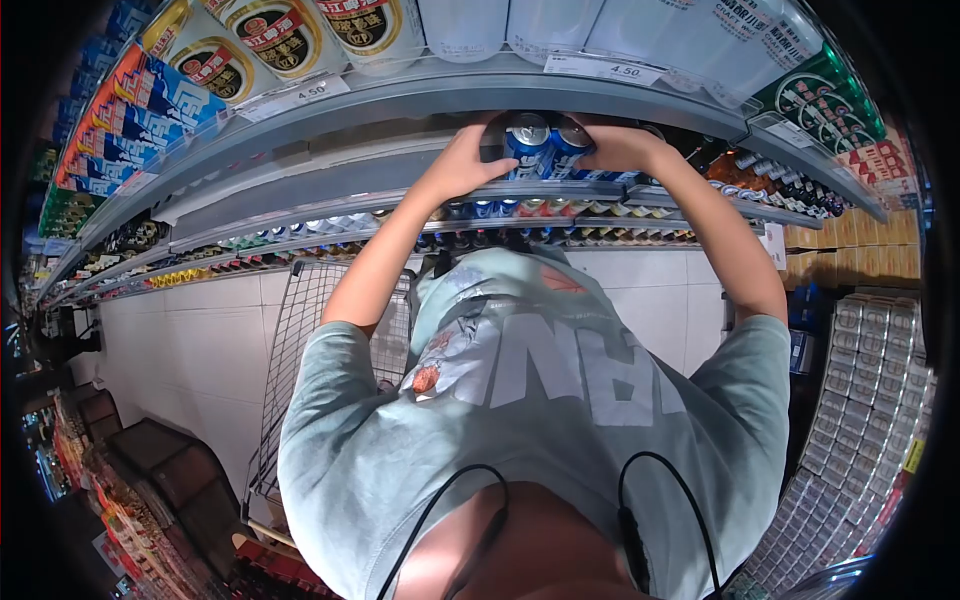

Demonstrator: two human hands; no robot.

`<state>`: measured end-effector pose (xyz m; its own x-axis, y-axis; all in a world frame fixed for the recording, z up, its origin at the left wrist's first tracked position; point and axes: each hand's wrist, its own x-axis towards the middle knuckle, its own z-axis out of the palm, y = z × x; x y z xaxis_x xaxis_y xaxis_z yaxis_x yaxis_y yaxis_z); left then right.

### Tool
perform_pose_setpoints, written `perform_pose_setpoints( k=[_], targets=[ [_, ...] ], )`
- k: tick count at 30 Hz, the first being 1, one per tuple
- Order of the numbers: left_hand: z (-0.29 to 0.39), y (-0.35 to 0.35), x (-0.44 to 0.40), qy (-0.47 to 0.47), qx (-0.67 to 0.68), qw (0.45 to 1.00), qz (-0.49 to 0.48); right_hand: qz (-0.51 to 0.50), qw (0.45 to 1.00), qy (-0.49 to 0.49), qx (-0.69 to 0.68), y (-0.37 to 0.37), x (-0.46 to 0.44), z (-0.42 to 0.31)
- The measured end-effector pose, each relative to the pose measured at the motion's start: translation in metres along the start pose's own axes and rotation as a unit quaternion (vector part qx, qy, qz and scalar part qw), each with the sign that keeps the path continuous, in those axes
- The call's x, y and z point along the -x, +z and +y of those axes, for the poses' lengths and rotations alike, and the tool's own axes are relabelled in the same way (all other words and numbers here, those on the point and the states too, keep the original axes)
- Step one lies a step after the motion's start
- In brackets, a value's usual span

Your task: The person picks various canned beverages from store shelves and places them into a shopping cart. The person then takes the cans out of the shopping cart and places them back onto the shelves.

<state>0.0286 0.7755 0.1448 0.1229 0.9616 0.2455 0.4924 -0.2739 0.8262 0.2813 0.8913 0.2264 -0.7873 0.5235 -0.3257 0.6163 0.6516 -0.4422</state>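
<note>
Two blue drink cans with silver tops, a left can [527, 145] and a right can [570, 150], stand upright side by side at the front of a shelf. My left hand [468, 165] holds the left can from its outer side, with the thumb across the front. On the other side, my right hand [622, 150] is curved against the right can, so the pair sits between both hands. Some fingertips are hidden behind the cans and in the shade of the shelf above. More blue cans [605, 175] show low beside the right hand.
Above the hands juts a shelf edge [420, 98] with price tags and large white cans [465, 30]. Lower shelves carry rows of cans and bottles [770, 180]. A wire shopping cart [300, 330] stands at my left. Stacked can packs [860, 350] are at the right.
</note>
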Motion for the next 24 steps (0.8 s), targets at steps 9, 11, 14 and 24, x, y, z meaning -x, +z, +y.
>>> perform_pose_setpoints(
  k=[9,11,14,24],
  targets=[
    [-0.078,0.05,0.262,-0.256,0.091,0.899,0.343,0.169,0.968,-0.117,-0.14,0.024,0.07,-0.027],
    [-0.09,0.075,0.356,-0.366,-0.012,0.869,0.334,0.147,0.955,-0.108,-0.233,0.061,0.077,-0.024],
    [-0.061,0.115,0.474,-0.476,-0.135,0.818,0.295,0.089,0.937,-0.122,-0.316,0.133,0.074,-0.016],
    [0.068,0.183,0.659,-0.731,-0.13,0.651,0.159,-0.128,0.79,0.087,-0.593,0.361,0.027,-0.069]
  ],
)
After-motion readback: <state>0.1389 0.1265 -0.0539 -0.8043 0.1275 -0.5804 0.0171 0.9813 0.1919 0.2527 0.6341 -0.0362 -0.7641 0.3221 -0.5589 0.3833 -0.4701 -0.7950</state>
